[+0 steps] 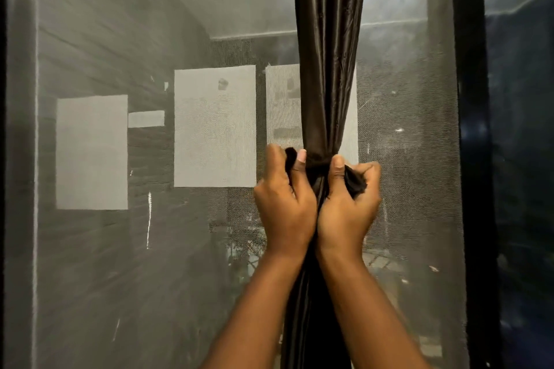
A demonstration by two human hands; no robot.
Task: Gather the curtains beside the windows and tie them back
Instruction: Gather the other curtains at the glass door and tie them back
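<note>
We see a mesh window screen filling the left and centre of the frame, pale rectangles of a building showing through it. Centre frame, our left hand is fisted, its fingers closed around a dark end of the tie band, thumb pressed just beside the knot. The dark brown satin curtain hangs from top centre, gathered into one narrow bundle, pinched tight at mid-height where the band wraps it, then dropping between our two forearms to the bottom edge. Right of the knot, our right hand is also fisted, fingers clenched on the other dark end of the band, thumb up against the curtain. Both wrists touch each other below the knot. Far right, a black window frame runs vertically.
</note>
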